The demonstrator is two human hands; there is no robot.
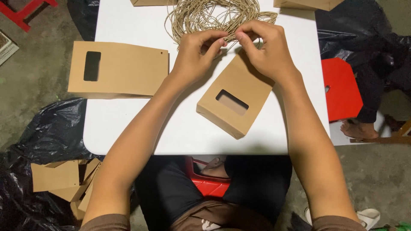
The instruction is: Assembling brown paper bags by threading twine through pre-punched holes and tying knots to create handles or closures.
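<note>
A brown paper bag (233, 100) with a rectangular window lies flat on the white table (141, 128), its top edge under my hands. My left hand (197, 53) and my right hand (265, 49) meet above that edge, both pinching a strand of tan twine (230, 36) between thumb and fingers. The strand runs back into a loose bundle of the same twine (209, 15) at the far side of the table.
A flat stack of windowed brown bags (117, 70) overhangs the table's left edge. More bags (64, 182) lie on black plastic on the floor at left. A red stool (340, 87) and another person's foot (357, 128) are at right.
</note>
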